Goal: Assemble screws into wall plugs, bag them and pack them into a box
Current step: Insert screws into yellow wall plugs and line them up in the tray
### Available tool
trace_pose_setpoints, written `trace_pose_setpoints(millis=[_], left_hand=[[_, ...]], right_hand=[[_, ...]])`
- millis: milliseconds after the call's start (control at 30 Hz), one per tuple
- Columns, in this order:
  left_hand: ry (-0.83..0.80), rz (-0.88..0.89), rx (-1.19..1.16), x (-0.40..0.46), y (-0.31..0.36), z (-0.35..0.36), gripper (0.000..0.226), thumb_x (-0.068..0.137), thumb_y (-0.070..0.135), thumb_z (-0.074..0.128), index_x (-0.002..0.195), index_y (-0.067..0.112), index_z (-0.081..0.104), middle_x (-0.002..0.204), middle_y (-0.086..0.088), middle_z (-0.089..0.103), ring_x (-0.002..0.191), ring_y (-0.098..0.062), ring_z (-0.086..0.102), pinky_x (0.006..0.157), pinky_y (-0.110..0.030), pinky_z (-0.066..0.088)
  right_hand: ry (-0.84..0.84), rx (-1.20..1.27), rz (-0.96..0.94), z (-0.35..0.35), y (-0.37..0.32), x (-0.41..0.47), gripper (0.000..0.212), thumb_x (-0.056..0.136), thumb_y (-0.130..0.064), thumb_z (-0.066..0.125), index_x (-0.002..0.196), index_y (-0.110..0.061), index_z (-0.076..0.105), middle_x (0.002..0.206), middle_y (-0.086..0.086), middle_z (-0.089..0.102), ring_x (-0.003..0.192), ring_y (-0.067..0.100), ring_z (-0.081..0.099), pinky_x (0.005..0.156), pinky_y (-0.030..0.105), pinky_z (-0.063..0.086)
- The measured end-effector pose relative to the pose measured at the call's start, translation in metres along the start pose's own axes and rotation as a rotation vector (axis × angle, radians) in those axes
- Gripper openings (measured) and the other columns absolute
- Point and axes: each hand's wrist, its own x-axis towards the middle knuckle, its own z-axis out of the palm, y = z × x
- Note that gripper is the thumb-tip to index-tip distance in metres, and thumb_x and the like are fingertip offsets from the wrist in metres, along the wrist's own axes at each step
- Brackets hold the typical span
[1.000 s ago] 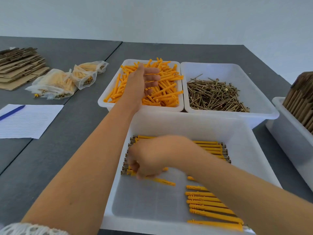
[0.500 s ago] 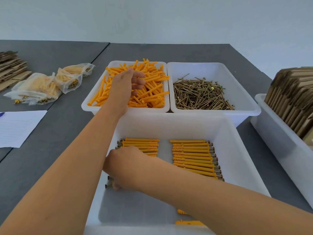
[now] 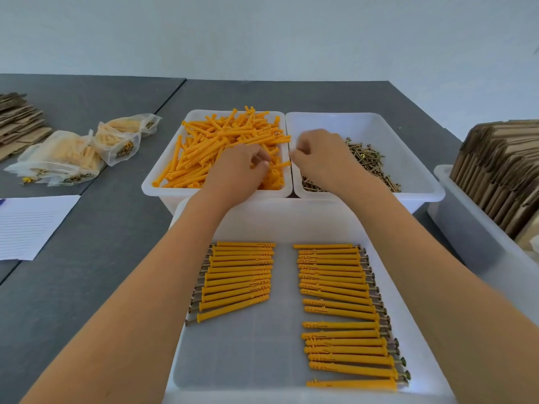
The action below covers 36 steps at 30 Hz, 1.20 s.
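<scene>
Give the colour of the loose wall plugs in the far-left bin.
Orange-yellow wall plugs, clearest in the head view.

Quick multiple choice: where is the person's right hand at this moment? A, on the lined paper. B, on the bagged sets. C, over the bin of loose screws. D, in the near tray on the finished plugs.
C: the right hand is over the screw bin, above the loose screws, while the left hand is in the bin of orange wall plugs.

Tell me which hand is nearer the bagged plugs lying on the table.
Left. The left hand is over the bin of loose orange plugs, the bin nearest the bagged plugs. The right hand is farther off, over the screw bin.
</scene>
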Motion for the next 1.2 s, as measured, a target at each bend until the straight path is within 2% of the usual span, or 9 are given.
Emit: trace_pose_setpoints(millis=[167, 267, 367, 500, 600, 800, 900, 967, 1200], left_hand=[[-0.194, -0.005, 0.053, 0.002, 0.000, 0.000, 0.015, 0.093, 0.031, 0.058, 0.104, 0.030, 0.068, 0.091, 0.015, 0.062, 0.084, -0.009, 0.055, 0.068, -0.027, 0.043], [-0.152, 0.032, 0.017, 0.000, 0.001, 0.000, 0.015, 0.096, 0.025, 0.055, 0.095, 0.031, 0.069, 0.082, 0.018, 0.059, 0.073, -0.002, 0.051, 0.061, -0.025, 0.037], [-0.085, 0.057, -0.035, -0.001, 0.002, -0.001, 0.016, 0.098, 0.024, 0.054, 0.095, 0.026, 0.070, 0.085, 0.014, 0.064, 0.079, -0.003, 0.057, 0.075, -0.032, 0.050], [-0.009, 0.063, -0.079, -0.003, 0.002, -0.001, 0.016, 0.098, 0.023, 0.055, 0.097, 0.023, 0.070, 0.094, 0.006, 0.071, 0.087, -0.011, 0.064, 0.083, -0.038, 0.054], [0.013, 0.057, -0.087, -0.003, 0.002, -0.001, 0.016, 0.098, 0.024, 0.055, 0.098, 0.022, 0.070, 0.096, 0.005, 0.072, 0.089, -0.011, 0.064, 0.084, -0.039, 0.053], [0.033, 0.050, -0.088, -0.003, 0.002, -0.001, 0.017, 0.098, 0.026, 0.055, 0.097, 0.021, 0.071, 0.090, 0.004, 0.071, 0.084, -0.011, 0.064, 0.081, -0.039, 0.054], [0.026, 0.048, -0.089, -0.003, 0.001, -0.001, 0.015, 0.097, 0.025, 0.056, 0.096, 0.022, 0.071, 0.094, 0.005, 0.072, 0.086, -0.010, 0.064, 0.082, -0.040, 0.055], [0.021, 0.048, -0.087, -0.002, 0.000, 0.000, 0.015, 0.098, 0.025, 0.056, 0.095, 0.024, 0.070, 0.096, 0.007, 0.072, 0.087, -0.009, 0.064, 0.083, -0.039, 0.055], [0.018, 0.049, -0.079, -0.001, 0.000, 0.000, 0.016, 0.098, 0.025, 0.055, 0.090, 0.030, 0.068, 0.094, 0.008, 0.072, 0.085, -0.008, 0.064, 0.082, -0.038, 0.055]], right_hand=[[-0.327, -0.149, 0.308, 0.013, 0.046, 0.005, 0.030, 0.097, -0.026, 0.053, 0.106, 0.001, 0.063, 0.090, 0.014, 0.061, 0.082, 0.025, 0.056, 0.064, 0.033, 0.043], [-0.354, -0.066, 0.279, 0.010, 0.042, 0.006, 0.036, 0.094, -0.026, 0.063, 0.118, 0.001, 0.063, 0.118, 0.018, 0.064, 0.098, 0.030, 0.060, 0.080, 0.041, 0.047], [-0.300, -0.049, 0.296, 0.009, 0.044, 0.006, 0.029, 0.092, -0.012, 0.061, 0.118, 0.000, 0.063, 0.126, 0.018, 0.061, 0.105, 0.030, 0.058, 0.084, 0.039, 0.049], [-0.199, -0.015, 0.301, 0.012, 0.047, 0.004, 0.019, 0.092, -0.003, 0.054, 0.107, -0.003, 0.065, 0.115, 0.014, 0.065, 0.094, 0.026, 0.058, 0.065, 0.028, 0.044], [-0.057, -0.025, 0.292, 0.014, 0.048, 0.005, 0.023, 0.089, 0.001, 0.047, 0.101, 0.002, 0.067, 0.106, 0.021, 0.068, 0.090, 0.032, 0.064, 0.071, 0.037, 0.053], [0.131, 0.117, 0.320, 0.013, 0.052, 0.010, 0.022, 0.089, -0.001, 0.046, 0.100, -0.009, 0.064, 0.090, 0.010, 0.066, 0.081, 0.023, 0.061, 0.068, 0.030, 0.047], [-0.011, 0.080, 0.297, 0.012, 0.052, 0.009, 0.011, 0.094, -0.018, 0.058, 0.085, -0.012, 0.060, 0.073, 0.005, 0.060, 0.068, 0.018, 0.055, 0.064, 0.029, 0.041], [-0.207, -0.036, 0.296, 0.014, 0.050, 0.008, 0.038, 0.093, -0.030, 0.064, 0.064, -0.012, 0.048, 0.056, 0.001, 0.043, 0.052, 0.015, 0.039, 0.055, 0.028, 0.033], [-0.236, -0.066, 0.360, 0.015, 0.053, 0.011, 0.038, 0.091, -0.011, 0.058, 0.059, -0.012, 0.036, 0.055, 0.003, 0.033, 0.050, 0.019, 0.030, 0.049, 0.027, 0.029]])
